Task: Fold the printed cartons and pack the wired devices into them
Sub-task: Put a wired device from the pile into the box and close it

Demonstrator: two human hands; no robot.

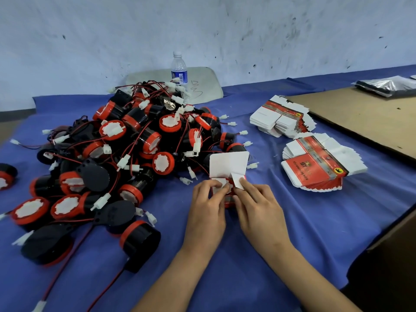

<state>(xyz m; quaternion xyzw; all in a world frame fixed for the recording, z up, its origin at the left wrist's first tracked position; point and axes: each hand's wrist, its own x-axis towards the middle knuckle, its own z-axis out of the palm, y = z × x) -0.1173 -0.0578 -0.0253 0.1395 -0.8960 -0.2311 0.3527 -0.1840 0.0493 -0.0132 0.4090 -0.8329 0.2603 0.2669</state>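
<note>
Red-printed carton (227, 164) sat on blue cloth (292, 221), just in front of the pile of wired devices (112, 154). It was mostly hidden behind both hands: only the white lid flap stood up clear, w/ two small side flaps below. Smth red/white showed btwn the flaps; couldn't tell if a device was inside. One lone device (5, 176) was cut off by the left frame edge. Brown box (394, 244) was cut off at the right edge. Silver bags (387, 85) far right were blurry.

Bare cloth lay to the right of the hands, up to the nearer stack of flat cartons (319, 165). Second stack (281, 118) sat behind it beside a cardboard sheet (360, 120). Water bottle (179, 68) stood upright behind the pile.

Left hand (208, 199) was curled round the carton's left side, fingertips on the left flap. Right hand (255, 203) pinched the right flap, forearms angled in from the bottom edge.
</note>
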